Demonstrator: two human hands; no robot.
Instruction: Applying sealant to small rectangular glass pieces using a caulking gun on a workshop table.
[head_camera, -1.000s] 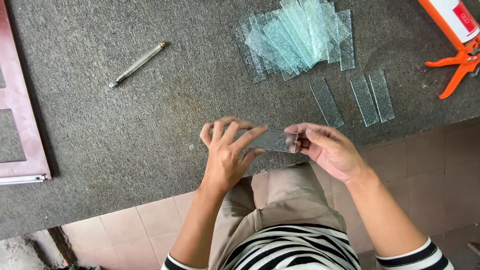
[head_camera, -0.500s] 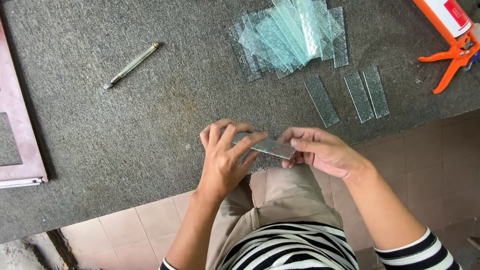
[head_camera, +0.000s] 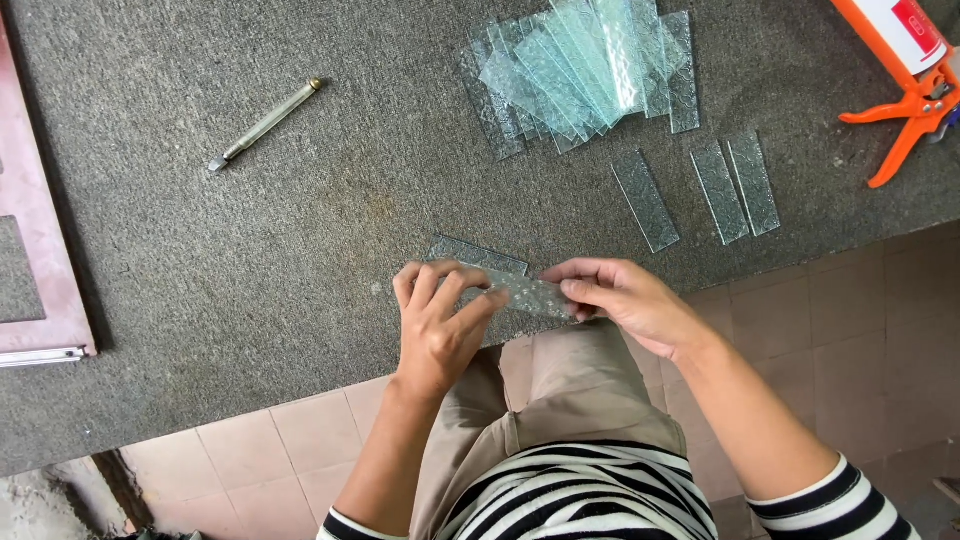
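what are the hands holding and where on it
A narrow strip of textured glass, pinched at its two ends: left hand on the left end, right hand on the right, at the table edge.

caulking gun (head_camera: 905, 75): cut off at 2 o'clock edge, nozzle unseen
pink frame (head_camera: 35, 230): cropped at 9 o'clock edge
glass strip (head_camera: 525, 292): ends covered by left hand (head_camera: 440, 325) and right hand (head_camera: 625, 300)
stacked glass (head_camera: 580, 70): count unreadable, top cropped
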